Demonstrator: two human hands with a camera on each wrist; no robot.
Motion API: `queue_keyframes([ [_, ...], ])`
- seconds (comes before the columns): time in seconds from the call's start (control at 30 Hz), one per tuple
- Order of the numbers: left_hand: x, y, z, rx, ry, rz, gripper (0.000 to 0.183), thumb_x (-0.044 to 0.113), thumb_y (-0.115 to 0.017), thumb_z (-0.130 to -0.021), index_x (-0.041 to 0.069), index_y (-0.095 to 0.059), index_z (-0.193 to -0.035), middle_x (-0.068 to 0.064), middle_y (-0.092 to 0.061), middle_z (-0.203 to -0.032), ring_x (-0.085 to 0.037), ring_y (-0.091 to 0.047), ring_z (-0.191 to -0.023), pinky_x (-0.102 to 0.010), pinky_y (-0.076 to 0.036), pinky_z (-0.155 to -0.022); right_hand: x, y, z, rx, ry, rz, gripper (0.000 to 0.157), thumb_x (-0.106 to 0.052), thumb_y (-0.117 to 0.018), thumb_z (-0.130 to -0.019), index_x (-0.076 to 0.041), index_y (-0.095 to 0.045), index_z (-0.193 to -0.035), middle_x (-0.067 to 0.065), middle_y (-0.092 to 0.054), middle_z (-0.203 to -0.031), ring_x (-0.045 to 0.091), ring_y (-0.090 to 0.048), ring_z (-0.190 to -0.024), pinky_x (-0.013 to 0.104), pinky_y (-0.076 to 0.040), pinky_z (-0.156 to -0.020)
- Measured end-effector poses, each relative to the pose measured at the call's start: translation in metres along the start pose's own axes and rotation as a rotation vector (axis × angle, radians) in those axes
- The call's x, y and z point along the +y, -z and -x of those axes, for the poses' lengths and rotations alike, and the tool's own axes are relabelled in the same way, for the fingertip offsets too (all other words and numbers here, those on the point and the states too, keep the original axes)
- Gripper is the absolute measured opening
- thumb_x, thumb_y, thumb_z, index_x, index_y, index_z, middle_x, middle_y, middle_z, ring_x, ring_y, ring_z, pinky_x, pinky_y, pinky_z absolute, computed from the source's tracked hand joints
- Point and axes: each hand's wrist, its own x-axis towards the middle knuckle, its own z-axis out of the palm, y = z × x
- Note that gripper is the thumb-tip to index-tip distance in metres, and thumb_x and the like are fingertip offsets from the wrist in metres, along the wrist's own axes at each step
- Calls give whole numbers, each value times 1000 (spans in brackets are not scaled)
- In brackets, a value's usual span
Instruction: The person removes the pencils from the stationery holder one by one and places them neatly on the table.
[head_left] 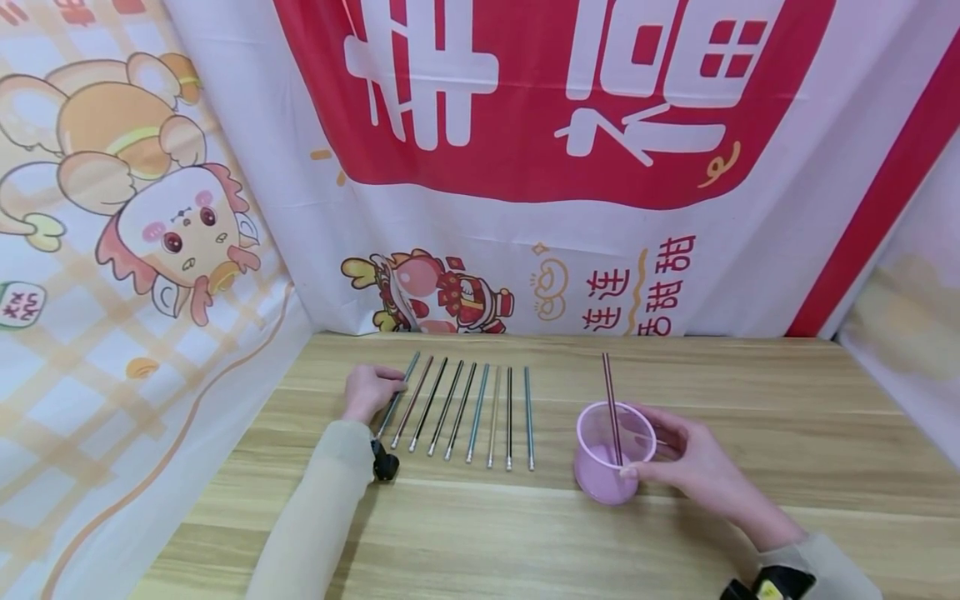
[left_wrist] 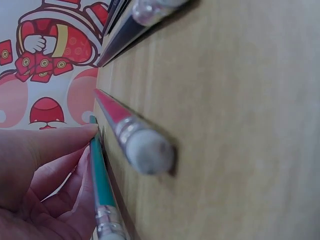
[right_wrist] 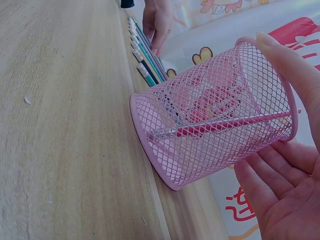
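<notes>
At the left end of a row of pencils, my left hand pinches a teal pencil between thumb and fingers, its eraser end pointing toward me. Right beside it lies a red pencil with a worn pale eraser. My right hand grips a pink mesh pencil cup by its rim, thumb at the near side and fingers around the far side. Inside the cup leans a dark red pencil, eraser end down, its other end rising above the rim.
Several more pencils lie side by side between the hands, among them a black pencil, a tan pencil and a blue pencil. The wooden table meets a printed cloth backdrop at the back and left.
</notes>
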Motion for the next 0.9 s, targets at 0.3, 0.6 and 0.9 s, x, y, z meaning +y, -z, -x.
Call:
queue_keyframes([
  [0.3, 1, -1, 2, 2, 2, 3, 25, 11, -80, -87, 5, -77, -111, -15, -72, -116, -34, -59, -115, -46, -44, -101, 0, 0, 0, 6, -8, 9, 81, -8, -89, -79, 9, -45, -146, 28, -54, -141, 40, -58, -123, 23, -50, -97],
  [0.6, 0, 0, 2, 12, -40, -15, 26, 11, -80, -86, 3, -77, -110, -16, -73, -114, -35, -60, -116, -47, -43, -103, 1, 0, 0, 12, -10, 17, 81, -10, -89, -79, 6, -47, -146, 25, -55, -141, 38, -58, -123, 23, -50, -97],
  [0.9, 3, 2, 3, 21, -13, 71, 33, 17, -79, -89, 5, -74, -119, -15, -71, -119, -33, -62, -115, -46, -47, -100, 1, 0, 0, 9, 1, 16, 80, -8, -89, -79, 7, -47, -146, 26, -55, -140, 39, -59, -122, 23, -50, -97],
])
